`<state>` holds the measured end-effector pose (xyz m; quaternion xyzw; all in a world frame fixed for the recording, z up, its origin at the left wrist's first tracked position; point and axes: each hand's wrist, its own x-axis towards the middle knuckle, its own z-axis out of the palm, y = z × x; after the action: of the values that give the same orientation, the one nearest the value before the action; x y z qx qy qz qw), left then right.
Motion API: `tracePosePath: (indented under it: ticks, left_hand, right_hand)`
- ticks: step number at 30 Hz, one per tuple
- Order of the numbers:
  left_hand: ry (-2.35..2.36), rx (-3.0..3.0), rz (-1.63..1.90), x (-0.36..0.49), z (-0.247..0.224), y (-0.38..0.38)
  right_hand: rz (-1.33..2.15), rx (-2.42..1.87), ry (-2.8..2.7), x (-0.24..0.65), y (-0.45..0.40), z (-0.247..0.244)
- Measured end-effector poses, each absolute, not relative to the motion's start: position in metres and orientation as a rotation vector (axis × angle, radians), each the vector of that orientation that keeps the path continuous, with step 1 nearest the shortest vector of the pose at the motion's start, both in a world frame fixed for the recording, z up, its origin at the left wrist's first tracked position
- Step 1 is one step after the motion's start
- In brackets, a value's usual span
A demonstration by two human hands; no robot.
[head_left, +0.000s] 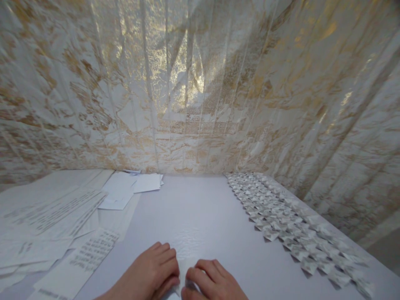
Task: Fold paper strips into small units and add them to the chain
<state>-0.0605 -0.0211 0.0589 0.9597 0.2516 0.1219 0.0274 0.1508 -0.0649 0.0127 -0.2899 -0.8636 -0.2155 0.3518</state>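
Low in the middle of the head view, my left hand (pixel 158 266) and my right hand (pixel 213 282) come close together over the table. Between them is a small piece of white paper (pixel 186 266), partly covered by the fingers. The fingers of both hands are curled and pinch the paper from either side. Its lower part is hidden behind my hands and the frame's bottom edge, so I cannot tell its full shape. On the right, rows of small folded paper pieces (pixel 275 212) with grey print lie closely packed.
Printed paper sheets and strips (pixel 75 212) overlap on the left. Behind them lie blank white paper pieces (pixel 118 189). The white table (pixel 193 200) ends at a shiny gold-and-white curtain (pixel 193 104), which hangs along the back and right.
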Motion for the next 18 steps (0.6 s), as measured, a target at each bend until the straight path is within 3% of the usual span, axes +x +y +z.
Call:
tracePosePath:
  ticks: [6,18]
  left_hand:
    - [1.124,2.582,0.366,-0.054,0.048,-0.028]
    - [1.078,2.546,0.553,-0.052,0.03,-0.028]
  right_hand:
    - [-0.636,-0.734,-2.156,0.145,-0.065,0.02]
    - [-0.691,-0.746,-2.171,0.139,-0.068,0.021]
